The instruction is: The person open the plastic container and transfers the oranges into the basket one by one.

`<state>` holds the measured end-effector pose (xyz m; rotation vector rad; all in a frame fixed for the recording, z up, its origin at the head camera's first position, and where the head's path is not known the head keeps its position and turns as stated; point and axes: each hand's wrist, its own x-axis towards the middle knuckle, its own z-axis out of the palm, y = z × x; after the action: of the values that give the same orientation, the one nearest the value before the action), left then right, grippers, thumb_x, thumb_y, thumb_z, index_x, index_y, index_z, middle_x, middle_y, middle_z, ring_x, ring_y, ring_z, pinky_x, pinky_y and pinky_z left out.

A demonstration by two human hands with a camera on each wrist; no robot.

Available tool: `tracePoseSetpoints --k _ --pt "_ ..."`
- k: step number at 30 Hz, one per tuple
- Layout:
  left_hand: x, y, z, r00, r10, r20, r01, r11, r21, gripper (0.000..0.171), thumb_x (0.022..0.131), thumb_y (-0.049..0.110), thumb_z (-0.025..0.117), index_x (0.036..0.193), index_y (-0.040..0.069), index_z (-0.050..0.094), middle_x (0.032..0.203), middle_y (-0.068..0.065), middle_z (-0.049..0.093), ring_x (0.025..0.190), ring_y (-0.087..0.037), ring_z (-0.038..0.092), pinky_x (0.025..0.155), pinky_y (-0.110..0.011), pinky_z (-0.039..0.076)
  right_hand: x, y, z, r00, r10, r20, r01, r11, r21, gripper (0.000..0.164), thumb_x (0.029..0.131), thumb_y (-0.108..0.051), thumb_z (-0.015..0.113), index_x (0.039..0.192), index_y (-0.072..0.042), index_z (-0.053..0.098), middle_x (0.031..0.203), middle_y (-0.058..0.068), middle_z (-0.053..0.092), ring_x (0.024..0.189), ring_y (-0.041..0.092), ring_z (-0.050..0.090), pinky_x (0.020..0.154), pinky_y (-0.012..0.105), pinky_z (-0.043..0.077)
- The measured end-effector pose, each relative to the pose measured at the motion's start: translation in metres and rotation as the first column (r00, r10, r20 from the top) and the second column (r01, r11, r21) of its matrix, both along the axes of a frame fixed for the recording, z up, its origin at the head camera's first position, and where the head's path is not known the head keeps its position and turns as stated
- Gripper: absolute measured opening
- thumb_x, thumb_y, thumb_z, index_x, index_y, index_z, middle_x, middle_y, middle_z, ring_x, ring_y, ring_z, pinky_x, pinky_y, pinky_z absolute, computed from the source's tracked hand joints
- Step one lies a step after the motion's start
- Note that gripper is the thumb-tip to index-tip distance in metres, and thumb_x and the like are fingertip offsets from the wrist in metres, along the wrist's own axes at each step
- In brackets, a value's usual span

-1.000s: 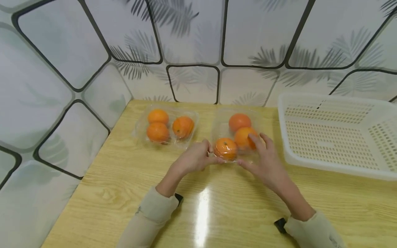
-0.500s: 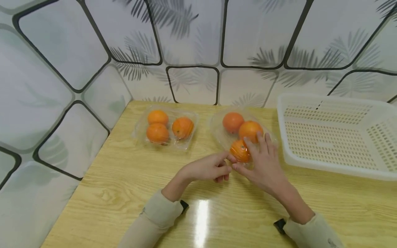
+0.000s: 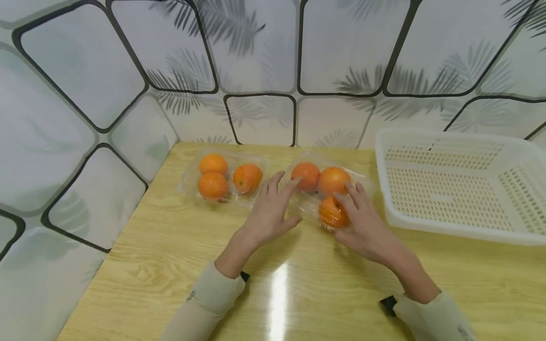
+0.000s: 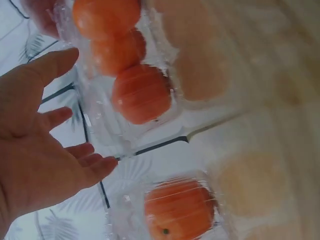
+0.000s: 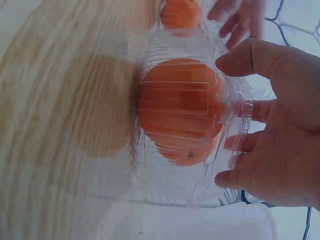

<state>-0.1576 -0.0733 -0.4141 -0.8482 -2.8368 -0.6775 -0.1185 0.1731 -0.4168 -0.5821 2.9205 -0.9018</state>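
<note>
A clear plastic box point(image 3: 308, 204) with three oranges inside stands on the table, turned at an angle. Its front orange point(image 3: 333, 212) shows reflections from the plastic over it. My right hand point(image 3: 370, 233) is at the box's front right corner, fingertips against the plastic; in the right wrist view the thumb and fingers are spread along its edge. To the left of the box is my left hand point(image 3: 269, 215), fingers straight and apart, gripping nothing. Whether its fingertips touch the box I cannot tell. In the left wrist view that hand point(image 4: 45, 145) is spread beside the oranges point(image 4: 142, 95).
A second clear box point(image 3: 187, 182) holding three oranges point(image 3: 213, 185) stands at the back left. At the right is a white perforated plastic basket point(image 3: 448, 232). A patterned wall point(image 3: 264, 118) rises behind the wooden table point(image 3: 170, 265).
The right-hand box has turned, its back oranges swinging left and its front one moving right. My left hand has left the front edge for the box's left side; the right hand stayed at the box.
</note>
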Motion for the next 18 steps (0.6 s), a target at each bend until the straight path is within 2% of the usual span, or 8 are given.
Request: tracePoseSetpoints --k 2,4,8,13,14,15,16,18 --pt "-0.002 -0.001 -0.003 1.000 -0.006 0.024 0.008 0.997 -0.080 0.074 0.090 0.032 0.074 0.151 0.014 0.038 0.158 -0.026 0.022 0.136 -0.047 0.036 0.110 -0.057 0.035 -0.001 0.001 0.000 1.000 -0.016 0.016 0.016 1.000 -0.021 0.078 0.079 -0.010 0.068 0.150 0.000 0.036 0.163 0.025 -0.003 0.148 0.047 -0.004 0.110 0.071 0.016" --pt "-0.003 -0.003 -0.005 1.000 -0.014 0.021 0.016 0.991 -0.130 0.070 0.092 0.033 0.072 0.151 0.016 0.039 0.158 -0.025 0.023 0.132 -0.047 0.041 0.107 -0.056 0.039 -0.002 0.001 -0.001 0.997 -0.074 0.023 0.075 0.996 -0.055 0.082 0.081 -0.010 0.070 0.152 0.000 0.032 0.162 0.025 -0.012 0.148 0.049 -0.004 0.108 0.071 0.020" --pt "-0.005 -0.004 -0.005 0.999 -0.024 -0.027 0.020 0.991 -0.135 0.064 0.091 0.026 0.073 0.147 0.018 0.042 0.154 -0.024 0.033 0.121 -0.047 0.051 0.099 -0.054 0.046 -0.007 0.004 -0.007 0.982 -0.176 0.069 0.184 0.972 -0.146 0.089 0.090 -0.013 0.066 0.158 0.000 0.010 0.158 0.029 -0.023 0.145 0.053 -0.008 0.104 0.074 0.023" --pt "-0.005 -0.003 -0.003 0.998 -0.018 -0.060 0.010 0.991 -0.131 0.061 0.090 0.022 0.073 0.144 0.019 0.046 0.149 -0.024 0.038 0.122 -0.045 0.048 0.103 -0.054 0.042 -0.014 0.010 -0.013 0.978 -0.112 0.176 0.160 0.946 -0.284 0.087 0.102 -0.016 0.054 0.157 -0.003 -0.013 0.159 0.033 -0.011 0.138 0.058 0.022 0.100 0.069 0.036" --pt "-0.005 -0.003 -0.003 0.999 -0.014 -0.049 0.008 0.992 -0.126 0.060 0.091 0.022 0.073 0.143 0.019 0.046 0.149 -0.025 0.037 0.126 -0.046 0.046 0.105 -0.055 0.040 -0.015 0.010 -0.014 0.977 -0.100 0.189 0.156 0.939 -0.305 0.087 0.102 -0.016 0.053 0.156 -0.004 -0.015 0.158 0.034 -0.006 0.134 0.057 0.029 0.098 0.066 0.039" --pt "-0.005 -0.003 -0.003 1.000 -0.009 -0.028 0.005 0.993 -0.115 0.058 0.091 0.022 0.072 0.143 0.019 0.046 0.150 -0.026 0.035 0.130 -0.047 0.042 0.107 -0.055 0.038 -0.016 0.010 -0.015 0.976 -0.093 0.198 0.154 0.934 -0.321 0.087 0.102 -0.015 0.052 0.156 -0.004 -0.016 0.156 0.037 0.007 0.128 0.055 0.039 0.095 0.062 0.043" --pt "-0.005 -0.004 -0.004 1.000 -0.003 -0.002 0.003 0.995 -0.103 0.057 0.092 0.022 0.071 0.142 0.019 0.045 0.151 -0.028 0.032 0.134 -0.048 0.038 0.108 -0.056 0.037 -0.017 0.010 -0.016 0.974 -0.090 0.208 0.157 0.931 -0.330 0.088 0.103 -0.015 0.051 0.156 -0.005 -0.018 0.153 0.038 0.015 0.126 0.053 0.043 0.095 0.062 0.043" --pt "-0.004 -0.005 -0.004 0.998 0.003 0.057 0.001 0.998 -0.069 0.055 0.093 0.021 0.070 0.141 0.018 0.043 0.153 -0.032 0.024 0.140 -0.049 0.030 0.109 -0.058 0.035 -0.019 0.009 -0.015 0.964 -0.092 0.248 0.174 0.927 -0.333 0.086 0.104 -0.017 0.048 0.155 -0.006 -0.021 0.152 0.040 0.016 0.127 0.052 0.043 0.099 0.062 0.041"
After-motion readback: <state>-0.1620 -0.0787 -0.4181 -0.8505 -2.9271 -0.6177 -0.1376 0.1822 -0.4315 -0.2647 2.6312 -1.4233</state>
